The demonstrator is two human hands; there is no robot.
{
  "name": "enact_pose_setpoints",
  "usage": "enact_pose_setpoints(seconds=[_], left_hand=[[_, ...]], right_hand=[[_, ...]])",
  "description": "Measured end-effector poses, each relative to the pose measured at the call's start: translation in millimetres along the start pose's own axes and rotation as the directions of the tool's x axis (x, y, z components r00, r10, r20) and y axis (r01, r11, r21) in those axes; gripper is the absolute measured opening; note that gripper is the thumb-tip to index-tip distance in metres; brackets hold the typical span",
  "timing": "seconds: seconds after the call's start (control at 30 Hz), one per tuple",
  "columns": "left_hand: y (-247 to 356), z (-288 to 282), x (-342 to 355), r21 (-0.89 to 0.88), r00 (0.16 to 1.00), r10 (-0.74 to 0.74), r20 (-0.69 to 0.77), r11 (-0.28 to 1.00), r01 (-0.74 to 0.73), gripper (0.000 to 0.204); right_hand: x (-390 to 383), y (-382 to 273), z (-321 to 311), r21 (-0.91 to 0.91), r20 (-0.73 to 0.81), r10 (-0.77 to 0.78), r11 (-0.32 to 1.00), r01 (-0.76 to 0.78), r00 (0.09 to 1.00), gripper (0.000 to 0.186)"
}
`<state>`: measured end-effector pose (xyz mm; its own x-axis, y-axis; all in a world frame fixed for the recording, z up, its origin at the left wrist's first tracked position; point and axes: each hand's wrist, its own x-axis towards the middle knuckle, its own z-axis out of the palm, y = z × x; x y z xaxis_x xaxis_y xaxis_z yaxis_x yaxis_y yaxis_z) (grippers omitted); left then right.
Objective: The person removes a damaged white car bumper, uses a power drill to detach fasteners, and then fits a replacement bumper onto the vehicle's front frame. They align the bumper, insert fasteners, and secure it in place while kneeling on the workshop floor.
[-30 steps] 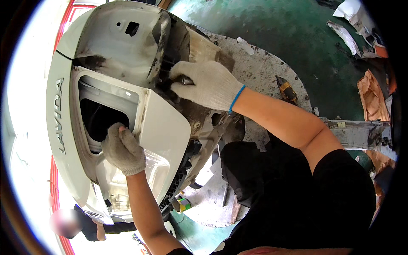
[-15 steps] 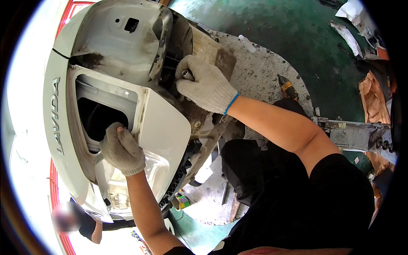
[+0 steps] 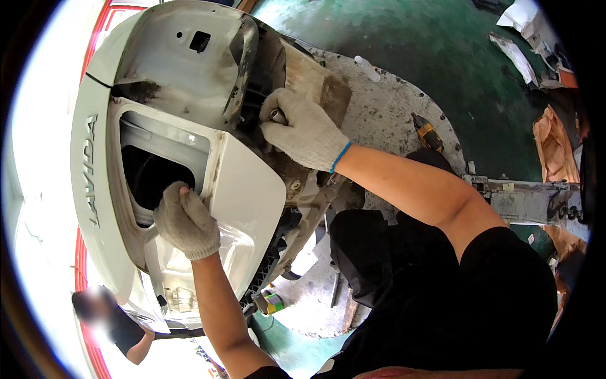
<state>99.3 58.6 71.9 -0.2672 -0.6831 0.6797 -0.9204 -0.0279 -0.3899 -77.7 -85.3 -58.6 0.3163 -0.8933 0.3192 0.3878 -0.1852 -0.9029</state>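
Note:
A worn knit glove covers each hand. My left hand [image 3: 187, 221] is closed over the lower edge of the rectangular opening in the white car body panel [image 3: 246, 177], its thumb tip bare. Higher up, beside the dirty inner metal of the car's corner, my right hand [image 3: 303, 129] is curled round a short metal cylinder [image 3: 278, 116] that looks like a socket. Its open end faces out between thumb and fingers; the rest is hidden in the glove. The dark recess [image 3: 151, 174] lies just above my left hand.
A yellow-and-black power tool [image 3: 428, 132] lies on the speckled round platform [image 3: 391, 101]. A metal beam [image 3: 524, 203] extends at the right, near brown paper [image 3: 555, 145] and scrap panels. A small yellow-green can [image 3: 273, 303] sits under the car. Another person [image 3: 120, 322] is at the lower left.
The car and my left hand sit slightly farther right in the view, while my right hand has barely shifted. Both hands keep their hold. The other person has moved a little.

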Motion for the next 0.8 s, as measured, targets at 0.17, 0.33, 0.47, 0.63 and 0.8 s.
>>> enact_pose_setpoints(seconds=[0.17,0.33,0.47,0.63,0.8], left_hand=[[0.6,0.1,-1.5,-0.015,0.999,-0.044,0.031,0.999,0.044,0.027],[-0.1,-0.4,-1.6,0.038,0.998,-0.034,0.045,0.999,0.032,0.027],[-1.6,1.2,-0.7,-0.001,1.000,-0.011,0.024,1.000,0.011,0.026],[-3.9,2.8,-2.4,-0.071,1.000,-0.025,0.016,0.997,0.026,0.025],[-5.4,3.1,-2.2,-0.056,1.000,-0.007,0.011,0.998,0.008,0.025]], right_hand=[[-1.9,3.4,-0.5,0.037,0.043,0.050,0.998,-0.052,0.998,0.022],[-1.3,7.5,5.5,-0.029,-0.066,-0.080,0.997,0.078,0.995,0.023],[0.8,9.1,10.3,-0.031,-0.090,-0.063,0.998,0.061,0.994,0.021],[3.6,10.3,17.1,0.009,-0.145,-0.053,0.998,0.055,0.988,0.020],[3.5,13.3,18.4,-0.059,-0.159,-0.066,0.997,0.057,0.985,0.020]])
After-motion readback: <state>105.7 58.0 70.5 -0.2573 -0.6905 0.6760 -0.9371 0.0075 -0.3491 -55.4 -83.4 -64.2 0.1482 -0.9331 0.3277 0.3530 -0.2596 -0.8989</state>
